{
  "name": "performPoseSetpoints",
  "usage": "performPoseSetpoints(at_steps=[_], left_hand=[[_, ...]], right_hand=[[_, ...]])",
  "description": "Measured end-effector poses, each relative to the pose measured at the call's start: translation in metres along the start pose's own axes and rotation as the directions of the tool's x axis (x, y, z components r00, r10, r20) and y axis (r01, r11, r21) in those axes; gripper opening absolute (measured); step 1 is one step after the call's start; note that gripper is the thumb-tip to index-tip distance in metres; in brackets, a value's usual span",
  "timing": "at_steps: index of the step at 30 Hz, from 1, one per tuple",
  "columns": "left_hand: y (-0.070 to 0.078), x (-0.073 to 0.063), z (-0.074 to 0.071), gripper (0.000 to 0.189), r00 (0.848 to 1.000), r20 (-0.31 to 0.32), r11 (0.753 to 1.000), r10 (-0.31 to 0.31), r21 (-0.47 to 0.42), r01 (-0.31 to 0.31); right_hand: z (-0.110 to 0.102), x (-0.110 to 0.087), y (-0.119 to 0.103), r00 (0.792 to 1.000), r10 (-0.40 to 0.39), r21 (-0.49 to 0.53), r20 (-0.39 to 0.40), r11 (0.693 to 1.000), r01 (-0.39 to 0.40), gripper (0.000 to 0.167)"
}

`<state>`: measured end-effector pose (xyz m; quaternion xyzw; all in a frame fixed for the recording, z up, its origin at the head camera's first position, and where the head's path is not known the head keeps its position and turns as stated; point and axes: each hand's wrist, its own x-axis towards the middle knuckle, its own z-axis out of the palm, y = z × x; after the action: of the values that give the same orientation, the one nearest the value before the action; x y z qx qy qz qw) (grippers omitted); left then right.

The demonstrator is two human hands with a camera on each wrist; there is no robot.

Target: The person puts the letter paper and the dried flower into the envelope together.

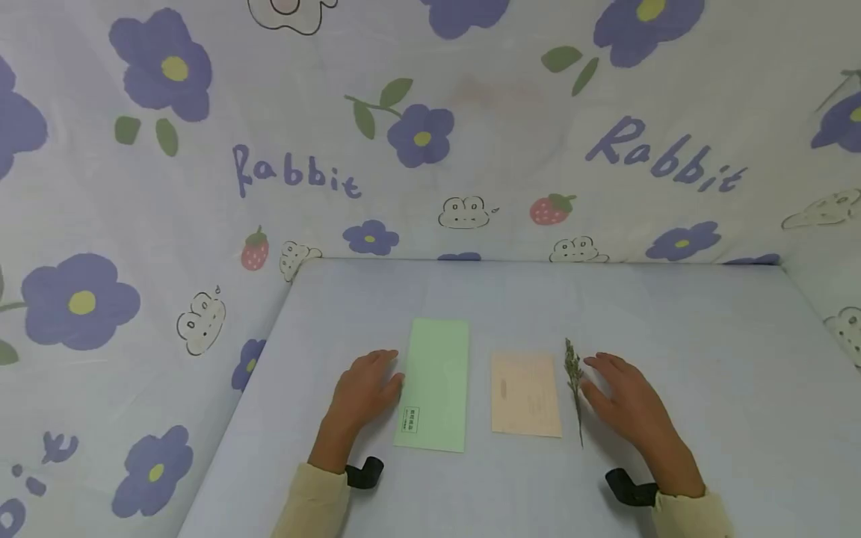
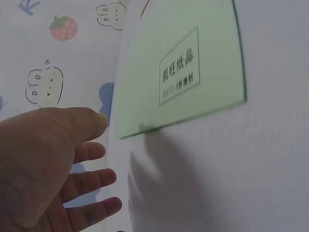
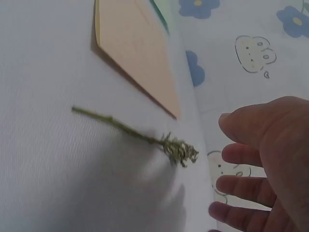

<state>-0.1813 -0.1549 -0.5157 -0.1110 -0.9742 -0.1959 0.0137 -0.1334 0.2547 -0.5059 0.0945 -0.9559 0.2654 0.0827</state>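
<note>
A long pale green envelope (image 1: 436,385) with a small printed label lies flat on the white table. Just left of it is my left hand (image 1: 365,388), fingers relaxed and holding nothing; in the left wrist view the envelope's labelled end (image 2: 178,72) shows beyond the thumb. To the right of the envelope lies a smaller peach-coloured paper piece (image 1: 525,394), with faint print on it. Beside that, a dried flower sprig (image 1: 573,373) points its seedy head away from me. My right hand (image 1: 622,396) is next to the sprig, fingers loosely spread with nothing in them.
A cloth printed with purple flowers, rabbits and strawberries (image 1: 511,149) hangs behind the table (image 1: 538,299) and along its sides. Black curved mounts (image 1: 366,474) are worn at both wrists, below cream sleeves (image 1: 312,501).
</note>
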Motion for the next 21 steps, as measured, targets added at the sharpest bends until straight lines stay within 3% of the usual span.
performPoseSetpoints(at_steps=[11,21], left_hand=[[0.014,0.001,0.007,0.05,0.997,0.078,1.0,0.003,0.009,-0.004],[0.018,0.0,0.005,0.049,0.998,0.053,0.999,0.033,0.016,-0.034]], right_hand=[[0.012,0.005,-0.007,1.0,0.0,0.043,0.01,0.999,-0.001,0.035],[0.019,0.002,-0.018,0.999,0.025,0.048,0.021,0.998,-0.026,0.034]])
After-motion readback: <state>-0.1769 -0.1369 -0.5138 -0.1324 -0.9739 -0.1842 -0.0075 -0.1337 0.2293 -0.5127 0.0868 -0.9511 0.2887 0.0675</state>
